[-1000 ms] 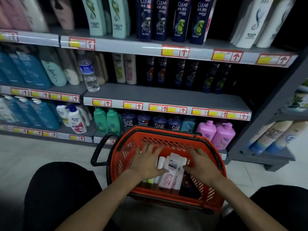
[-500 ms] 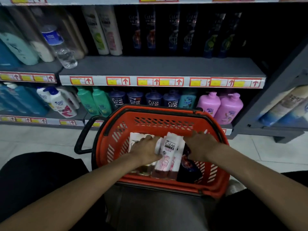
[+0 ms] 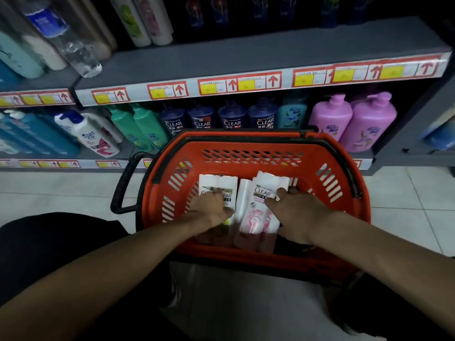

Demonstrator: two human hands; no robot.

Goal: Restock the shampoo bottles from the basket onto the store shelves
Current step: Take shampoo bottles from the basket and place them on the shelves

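Presently both hands are inside the red basket (image 3: 251,146), which stands on pale floor tiles (image 3: 61,190). The left hand (image 3: 211,210) lies on white shampoo bottles (image 3: 218,183). The right hand (image 3: 295,215) lies on pink-labelled bottles (image 3: 258,212). Closure of either grasp: cannot tell. A grey shelf (image 3: 246,52) lies beyond the fingertips.

White CLEAR shampoo bottles (image 3: 256,217), some pink-labelled, lie flat side by side, labels up, in the red plastic basket (image 3: 251,146) just before the grey shelves (image 3: 246,55).
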